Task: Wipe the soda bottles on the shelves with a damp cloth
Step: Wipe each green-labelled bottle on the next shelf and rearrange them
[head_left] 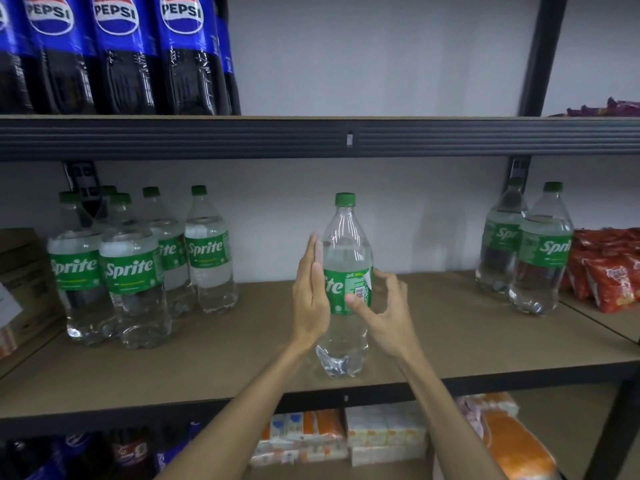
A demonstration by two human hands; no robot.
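On the brown middle shelf (207, 368), both spread hands flank an upright clear green-labelled Sprite bottle (346, 271): left hand (311, 296) flat beside it, right hand (384, 313) loosely curled, thumb touching its label.

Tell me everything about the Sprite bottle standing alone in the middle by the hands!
The middle Sprite bottle is clear plastic with a green screw cap, a green label and clear soda up to its shoulder. It stands upright near the front of the brown shelf board, apart from the other bottles. The left hand lies flat along its left side; the right hand curls at its right, thumb on the label.
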